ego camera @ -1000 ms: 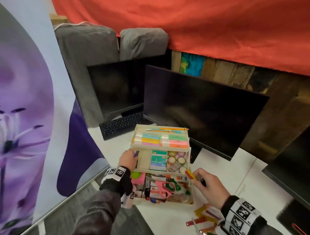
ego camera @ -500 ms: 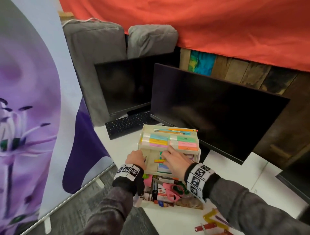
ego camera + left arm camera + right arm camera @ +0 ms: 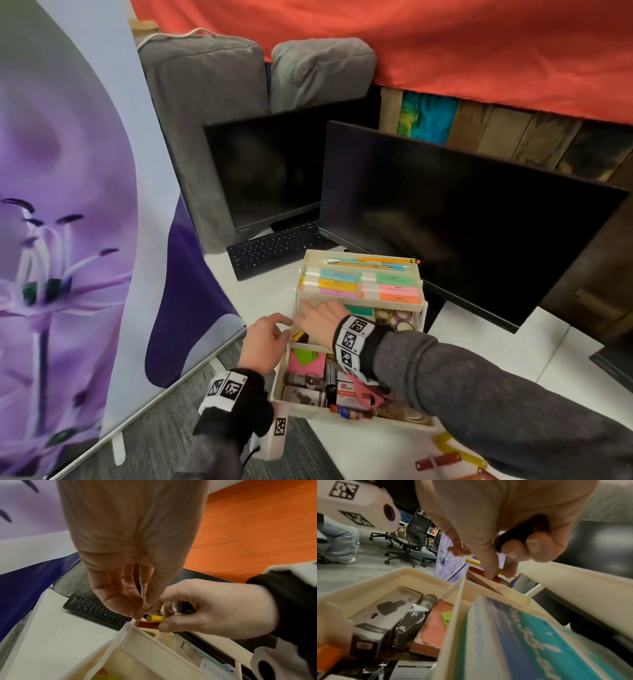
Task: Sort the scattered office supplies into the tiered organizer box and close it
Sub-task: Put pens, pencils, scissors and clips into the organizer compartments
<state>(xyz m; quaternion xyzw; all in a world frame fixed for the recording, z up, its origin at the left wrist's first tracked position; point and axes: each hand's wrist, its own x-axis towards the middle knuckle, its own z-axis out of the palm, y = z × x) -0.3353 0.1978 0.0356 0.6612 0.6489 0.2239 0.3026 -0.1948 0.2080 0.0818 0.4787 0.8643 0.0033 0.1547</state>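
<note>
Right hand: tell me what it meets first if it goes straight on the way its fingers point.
Probably the left end wall of the organizer box's middle tier; the right hand points there, pinching pencils. Depth is unclear.

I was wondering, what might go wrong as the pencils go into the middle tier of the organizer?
1. The right hand pinches a yellow pencil and a red pencil at the tier's corner; one could slip outside the organizer.
2. The left hand crowds that same corner and may knock them.
3. The right sleeve lies over the pink scissors and could drag them out.
</note>
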